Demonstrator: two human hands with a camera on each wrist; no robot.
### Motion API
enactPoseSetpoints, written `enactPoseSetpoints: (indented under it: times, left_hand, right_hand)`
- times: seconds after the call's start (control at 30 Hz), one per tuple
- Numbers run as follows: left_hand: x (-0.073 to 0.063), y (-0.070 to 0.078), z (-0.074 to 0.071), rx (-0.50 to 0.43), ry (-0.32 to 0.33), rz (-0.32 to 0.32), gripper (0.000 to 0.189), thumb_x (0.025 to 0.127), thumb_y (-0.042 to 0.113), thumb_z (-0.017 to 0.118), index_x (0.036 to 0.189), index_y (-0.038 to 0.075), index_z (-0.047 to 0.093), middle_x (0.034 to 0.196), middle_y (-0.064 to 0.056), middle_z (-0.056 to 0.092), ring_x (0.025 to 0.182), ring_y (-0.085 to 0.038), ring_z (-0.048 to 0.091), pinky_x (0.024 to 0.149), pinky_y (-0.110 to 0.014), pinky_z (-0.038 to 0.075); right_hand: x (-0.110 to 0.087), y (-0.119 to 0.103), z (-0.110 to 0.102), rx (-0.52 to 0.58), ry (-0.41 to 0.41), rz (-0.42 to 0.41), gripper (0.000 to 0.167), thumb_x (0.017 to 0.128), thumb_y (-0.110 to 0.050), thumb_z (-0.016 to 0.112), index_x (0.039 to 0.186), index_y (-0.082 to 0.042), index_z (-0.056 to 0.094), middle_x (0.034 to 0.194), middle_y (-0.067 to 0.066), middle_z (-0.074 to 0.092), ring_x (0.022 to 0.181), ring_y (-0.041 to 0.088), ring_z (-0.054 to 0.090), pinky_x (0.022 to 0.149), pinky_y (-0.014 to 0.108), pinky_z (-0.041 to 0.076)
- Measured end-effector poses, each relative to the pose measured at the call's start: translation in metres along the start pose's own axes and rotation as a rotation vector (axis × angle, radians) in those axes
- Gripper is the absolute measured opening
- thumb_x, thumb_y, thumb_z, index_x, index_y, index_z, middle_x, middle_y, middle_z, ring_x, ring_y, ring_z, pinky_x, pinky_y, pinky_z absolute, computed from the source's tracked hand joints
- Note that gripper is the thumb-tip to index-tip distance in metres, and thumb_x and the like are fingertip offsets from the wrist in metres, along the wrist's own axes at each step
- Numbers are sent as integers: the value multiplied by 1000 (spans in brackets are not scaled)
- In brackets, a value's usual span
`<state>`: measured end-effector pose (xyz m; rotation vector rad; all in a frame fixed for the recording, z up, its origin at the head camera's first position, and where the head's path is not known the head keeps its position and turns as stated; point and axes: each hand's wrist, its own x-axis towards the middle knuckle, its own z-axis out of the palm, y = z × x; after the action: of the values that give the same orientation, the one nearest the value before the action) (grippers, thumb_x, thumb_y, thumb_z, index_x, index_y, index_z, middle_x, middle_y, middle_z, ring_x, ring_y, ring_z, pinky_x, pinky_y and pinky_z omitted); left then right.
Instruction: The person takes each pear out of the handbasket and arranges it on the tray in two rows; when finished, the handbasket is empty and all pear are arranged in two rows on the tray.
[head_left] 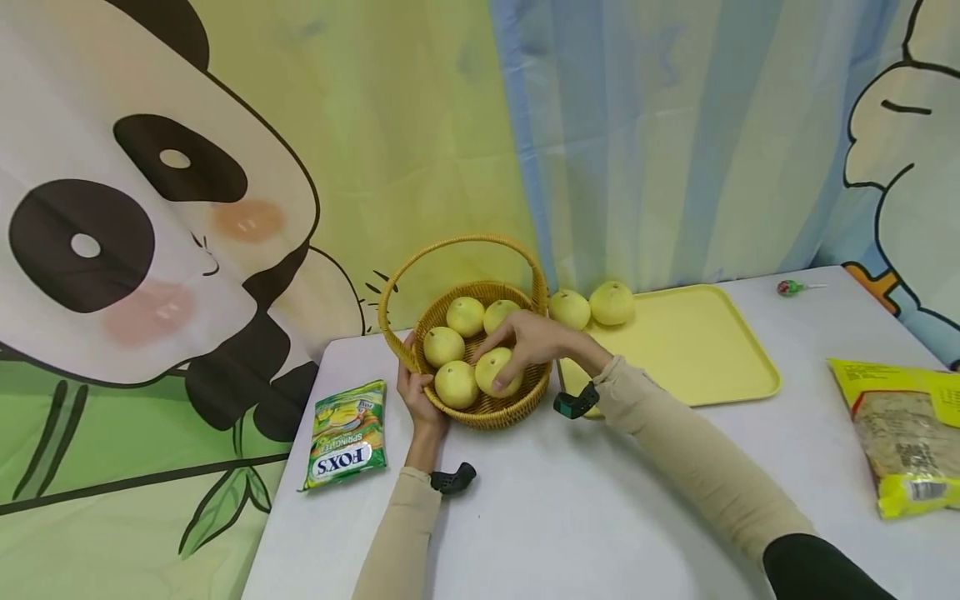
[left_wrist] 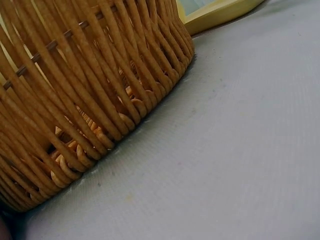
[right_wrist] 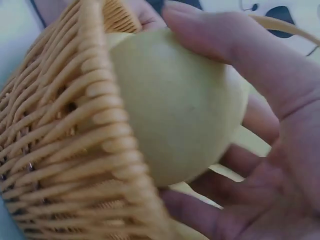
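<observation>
A woven wicker basket (head_left: 491, 417) with a tall arched handle stands on the table, holding several round pale-yellow pears (head_left: 443, 346). At its left side my left hand (head_left: 422, 404) holds the rim, thumb toward the inside and some fingers hidden behind the wall. My right hand (head_left: 534, 340) reaches over the right rim and grips one pear (right_wrist: 175, 105) at the front of the basket. In the right wrist view, the thumb lies over that pear and the fingers curl around its far side. The left wrist view shows the basket's wicker wall (left_wrist: 100, 75) close up.
A yellow tray (head_left: 690, 342) lies right of the basket, with two more pears (head_left: 611, 302) at its left back corner. A green Fox's candy bag (head_left: 347, 433) is at left. Farther right are a lollipop (head_left: 789, 287) and a yellow food bag (head_left: 903, 433). Printed curtains hang behind.
</observation>
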<state>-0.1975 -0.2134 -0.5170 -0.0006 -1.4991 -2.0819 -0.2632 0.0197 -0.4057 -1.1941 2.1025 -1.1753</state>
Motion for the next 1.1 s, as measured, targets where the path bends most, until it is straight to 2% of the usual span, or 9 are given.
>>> enactPoseSetpoints:
  times: [0.03,0.13,0.27,0.4,0.47,0.67,0.8,0.9,1.1]
  left_hand:
    - [0,1,0,3,-1,-2,85,76,1,31,160,4,42,163,-14,46,149,-25,44,117,-27,36]
    - [1,1,-1,12,-7,-8,85,76,1,31,160,6,43,163,-14,46,150,-25,44,118,-27,35]
    - [0,0,0,8,-11,-11,85,76,0,31,161,7,43,164,-14,45,152,-25,42,119,-28,34]
    - [1,0,1,-5,-13,-11,85,77,1,32,160,7,43,164,-13,45,151,-24,42,119,-27,34]
    - [1,0,2,-12,-7,-13,84,77,1,32,160,6,43,163,-13,46,150,-24,43,118,-27,35]
    - [-1,0,0,-38,28,-16,80,81,-2,32,159,5,46,162,-13,47,149,-23,44,117,-28,37]
    - [-2,0,-1,-34,27,-20,80,81,-2,31,160,6,44,164,-13,45,150,-23,43,117,-27,36]
    - [-2,1,-1,-37,13,-21,82,80,-2,31,161,6,43,164,-13,44,150,-24,43,117,-27,35]
    - [-2,3,0,-36,10,-33,81,81,-2,32,162,4,41,166,-11,44,152,-24,41,119,-29,34]
  right_hand:
    - [-4,-2,-2,-15,60,-11,53,74,-30,96,124,-20,81,128,-6,76,91,8,59,87,29,51]
    - [-20,-7,-9,-26,206,-27,52,75,-34,96,123,-22,82,87,-4,78,62,9,39,66,26,40]
    - [-46,-13,-21,45,313,-33,52,76,-30,96,125,-18,81,58,-2,53,52,10,26,55,26,31]
    - [-70,-15,-34,79,374,-11,52,76,-27,96,124,-14,81,96,1,81,68,13,53,62,27,42]
    - [-80,-12,-40,69,406,-4,50,76,-27,96,123,-16,82,109,2,82,73,13,52,61,28,41]
    - [-108,5,-59,70,522,79,51,74,-24,97,123,-16,82,119,8,80,70,8,49,59,29,39]
    - [-126,17,-72,59,597,172,54,72,-28,99,123,-17,82,128,4,77,88,6,64,72,26,49]
    - [-139,26,-81,70,646,227,54,74,-30,98,125,-18,81,131,2,76,116,7,67,86,23,52]
    - [-163,45,-94,126,758,278,56,80,-25,94,132,-13,77,137,8,73,119,4,65,89,20,54]
